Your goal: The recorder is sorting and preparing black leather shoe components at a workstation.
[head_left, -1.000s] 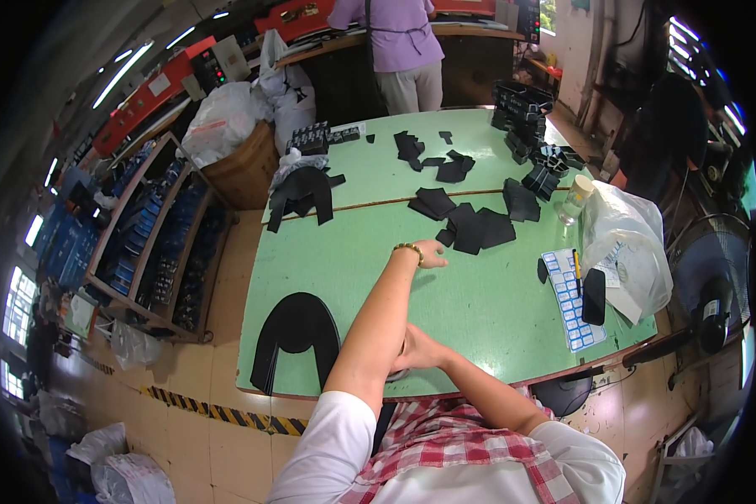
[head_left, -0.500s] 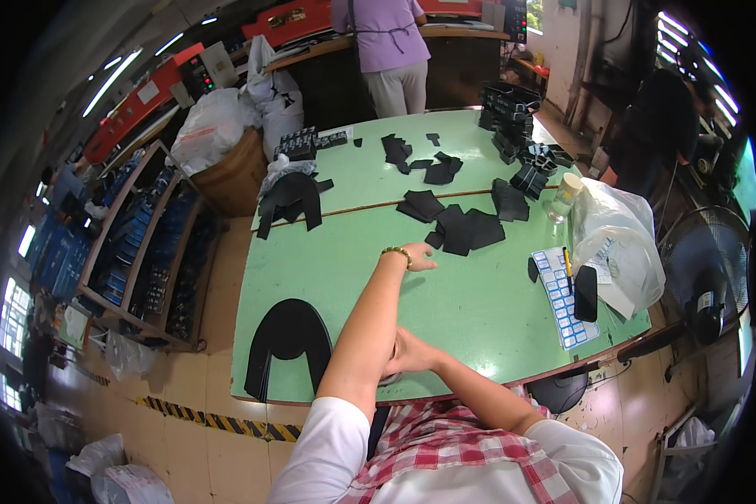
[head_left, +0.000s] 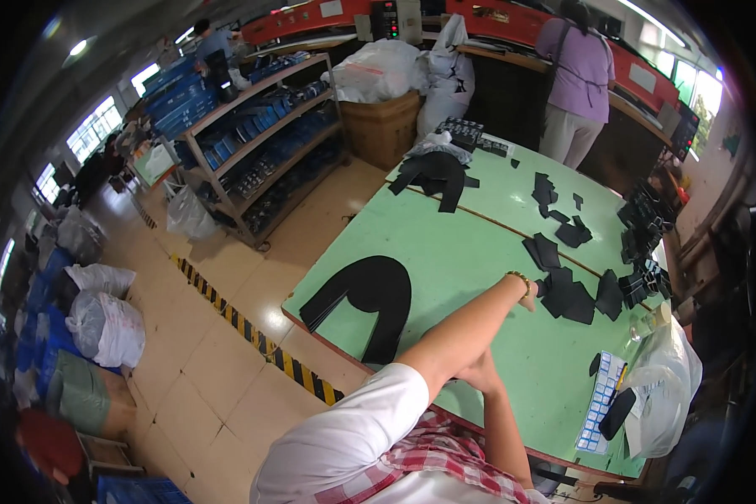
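My left hand, a beaded bracelet at its wrist, reaches across the green table to a small black piece. Its fingertips are at that piece; most of its fingers are hidden, so their grip does not show. Just beyond lie larger flat black pieces, overlapping on the tabletop. My right hand is curled near the table's front edge, under my left forearm, which hides its fingertips and anything in them. Left of my arms, a stack of U-shaped black pieces is fanned out at one end.
More U-shaped pieces and cut black scraps lie farther back. Bundled black parts stand at the far right. A label sheet, dark phone, cup and plastic bag are at the right. A person stands beyond the table.
The view has swung left, so the table now appears farther right and tilted. My left hand has come closer to the small black piece. My right hand stays near the front edge.
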The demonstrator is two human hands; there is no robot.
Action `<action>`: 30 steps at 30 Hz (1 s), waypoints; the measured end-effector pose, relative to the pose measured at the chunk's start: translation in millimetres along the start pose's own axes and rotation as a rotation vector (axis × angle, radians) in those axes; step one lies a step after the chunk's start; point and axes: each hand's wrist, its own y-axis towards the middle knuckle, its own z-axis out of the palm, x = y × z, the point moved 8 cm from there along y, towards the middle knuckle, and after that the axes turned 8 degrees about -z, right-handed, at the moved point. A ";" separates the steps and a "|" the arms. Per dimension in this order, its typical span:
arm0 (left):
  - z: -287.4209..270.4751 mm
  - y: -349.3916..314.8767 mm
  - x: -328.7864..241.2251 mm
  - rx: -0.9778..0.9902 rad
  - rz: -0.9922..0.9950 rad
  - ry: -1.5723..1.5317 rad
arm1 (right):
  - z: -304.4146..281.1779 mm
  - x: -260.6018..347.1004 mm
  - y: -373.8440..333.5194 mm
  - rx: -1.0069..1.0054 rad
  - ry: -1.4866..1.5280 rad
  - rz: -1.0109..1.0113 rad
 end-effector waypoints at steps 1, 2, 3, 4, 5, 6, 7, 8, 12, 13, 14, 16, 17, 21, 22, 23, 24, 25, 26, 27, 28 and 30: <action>0.5 1.0 2.2 -0.003 0.003 0.004 | 0.2 -0.1 0.2 -0.002 0.001 -0.005; 0.3 1.6 2.9 -0.006 0.000 0.009 | 0.6 -1.1 -0.1 0.010 -0.024 -0.006; 0.5 1.8 3.5 -0.007 -0.003 0.010 | 1.5 -1.4 0.5 0.021 -0.048 -0.007; -0.2 1.8 5.3 -0.008 -0.007 0.011 | 3.1 0.4 2.1 0.023 -0.046 -0.013; -0.4 0.3 0.4 -0.003 -0.001 0.016 | 1.1 3.0 0.0 0.008 -0.028 -0.026; -0.6 -1.4 -3.6 0.012 0.002 0.000 | -0.7 4.7 -1.7 -0.006 -0.010 -0.039; -0.3 -3.7 -5.9 0.027 0.005 -0.018 | -3.0 3.8 -2.7 -0.014 -0.010 -0.038; -0.6 -5.6 -7.4 0.031 0.012 -0.011 | -3.7 2.5 -3.3 0.005 -0.027 -0.020; -4.5 -10.8 -12.9 -0.023 0.053 0.000 | -2.2 12.8 -4.0 0.015 -0.005 0.008; -5.3 -10.5 -12.0 -0.042 0.053 -0.016 | -4.6 13.6 -3.6 -0.012 -0.012 0.006; -3.4 -8.1 -3.9 -0.036 0.045 -0.013 | 1.8 15.2 -2.0 0.021 -0.015 -0.006; -1.6 -5.0 -0.9 -0.033 0.053 -0.019 | 0.1 12.0 -1.9 0.007 -0.025 -0.016; -2.3 -6.8 -4.0 -0.039 0.065 -0.028 | -1.5 6.4 -3.8 0.015 0.001 0.020; -2.7 -6.7 -1.7 -0.037 0.111 -0.015 | -1.0 -2.9 -2.2 0.042 0.020 0.042; -4.4 -6.2 -4.7 -0.038 0.103 -0.007 | -5.9 -1.8 -3.2 0.014 0.021 0.031; -4.3 -5.8 -3.5 -0.041 0.094 -0.012 | -5.4 -4.6 -3.6 0.027 -0.007 0.039; -3.6 -5.8 -4.2 -0.035 0.108 -0.002 | -5.0 -6.7 -3.8 0.042 -0.034 0.048; -4.7 -5.3 -2.9 -0.042 0.096 -0.010 | -6.9 -7.3 -3.4 0.026 -0.036 0.046; -4.1 -6.7 -1.4 -0.047 0.083 -0.022 | -6.9 -6.2 -3.8 0.019 -0.060 0.023; -3.6 -8.1 -2.1 -0.039 0.090 -0.015 | -6.9 -4.6 -3.9 0.014 -0.084 0.000; -4.9 -8.9 -1.8 -0.037 0.084 -0.027 | -7.4 -4.5 -3.8 0.002 -0.083 0.002; -5.8 -12.4 -1.6 -0.032 0.066 -0.037 | -6.3 -3.6 -2.3 0.017 -0.088 -0.015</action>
